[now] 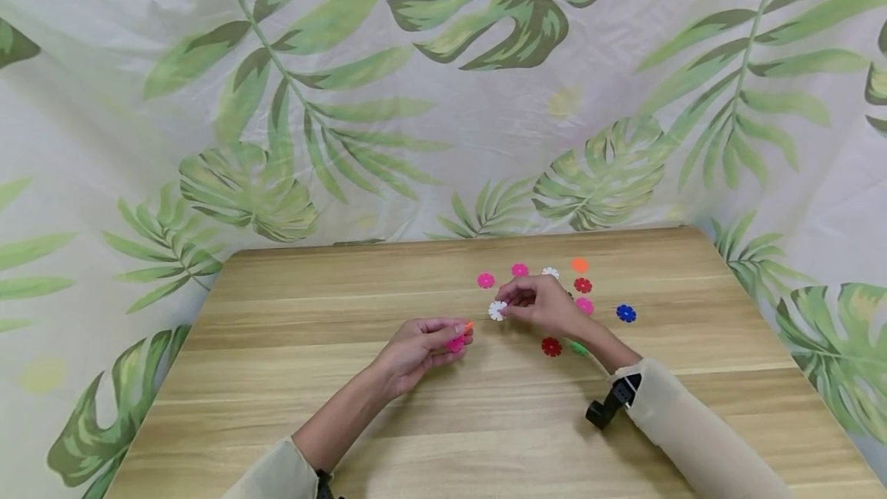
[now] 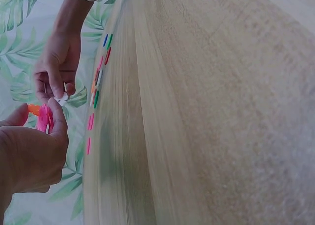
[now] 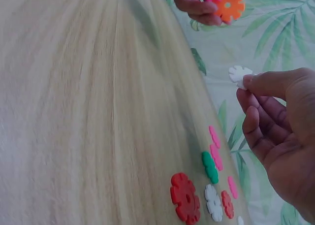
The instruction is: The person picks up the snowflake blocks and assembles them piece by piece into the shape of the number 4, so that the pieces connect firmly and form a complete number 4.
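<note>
Both of my grips are pinching above the wood-grained desk (image 1: 443,437), near each other but apart. My left grip (image 1: 419,349) has thumb and fingers on at least one bright pink, notched plastic disc (image 1: 454,344), with an orange disc of the same shape (image 3: 235,12) right against it (whether they are slotted together, I can't tell). My right grip (image 1: 543,306) pinches a white, notched plastic disc (image 1: 495,313) by its edge, between thumb and fingertips.

More of these flat discs lie about my right grip. Two pink discs (image 1: 486,280) are on the far side, toward the left; beyond my knuckles are a second white disc (image 1: 550,272) and, to its right, another orange disc (image 1: 580,265). One red disc (image 1: 583,285) lies just nearer than that orange, then a third pink disc (image 1: 586,305) close to my hand. The blue disc (image 1: 626,313) is farthest right. Nearer me, another red disc (image 1: 551,346) lies beside a green disc (image 1: 578,348), partly hidden by my wrist. Behind the desk hangs a leaf-printed cloth (image 1: 346,122).
</note>
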Motion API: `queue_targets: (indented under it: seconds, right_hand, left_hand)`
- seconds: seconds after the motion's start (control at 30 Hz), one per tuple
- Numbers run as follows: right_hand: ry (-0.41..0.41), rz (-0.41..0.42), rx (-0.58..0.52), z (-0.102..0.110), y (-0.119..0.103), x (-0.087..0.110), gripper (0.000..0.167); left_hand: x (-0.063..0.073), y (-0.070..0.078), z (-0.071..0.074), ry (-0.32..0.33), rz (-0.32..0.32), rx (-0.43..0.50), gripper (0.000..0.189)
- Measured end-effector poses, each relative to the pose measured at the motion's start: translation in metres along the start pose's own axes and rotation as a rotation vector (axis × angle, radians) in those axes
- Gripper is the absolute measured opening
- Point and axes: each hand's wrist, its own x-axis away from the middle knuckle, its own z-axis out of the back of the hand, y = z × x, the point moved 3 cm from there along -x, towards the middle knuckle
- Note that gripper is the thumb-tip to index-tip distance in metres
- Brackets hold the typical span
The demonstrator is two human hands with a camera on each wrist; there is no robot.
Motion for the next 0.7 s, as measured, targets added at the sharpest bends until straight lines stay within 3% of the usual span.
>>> queue_targets:
  seconds: [0.27, 0.7]
  right_hand:
    - [-0.020, -0.033, -0.122, -0.001, -0.011, 0.005, 0.018]
    - [-0.034, -0.038, -0.174, -0.007, -0.026, 0.008, 0.015]
  left_hand:
    - [0.000, 0.000, -0.004, -0.001, 0.001, 0.007, 0.034]
    - [-0.001, 0.001, -0.007, -0.009, -0.001, 0.014, 0.030]
